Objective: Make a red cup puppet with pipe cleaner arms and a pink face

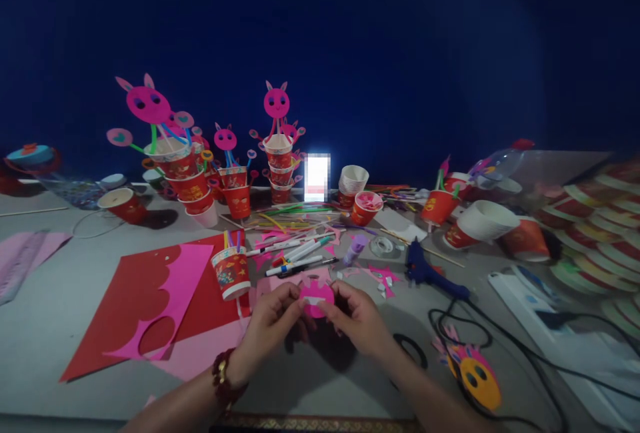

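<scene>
- Magenta paper disc [320, 313] is held up at the front middle of the bench [360, 389], between the left hand [275, 313] and the right hand [356, 316]
- I see each hand narrowed to a pinch, thumb and fingers on opposite sides of the rim
- Gripping by the edges probably frees the middle, so the white strip [313, 300] across it lies open to my view
- Being round, the disc gives me no clear long axis; the strip's own runs left to right, from one hand toward the other
- Small pieces at its far rim point away from the wearer, toward the pens [294, 266]; its underside is hidden from me
- The hot glue gun [440, 281] lies right of the hands, presumably for easy reach
- Bunny-faced figures [149, 105] stand in paper cups [187, 187] at the back left, which I judge spares them from knocks
</scene>
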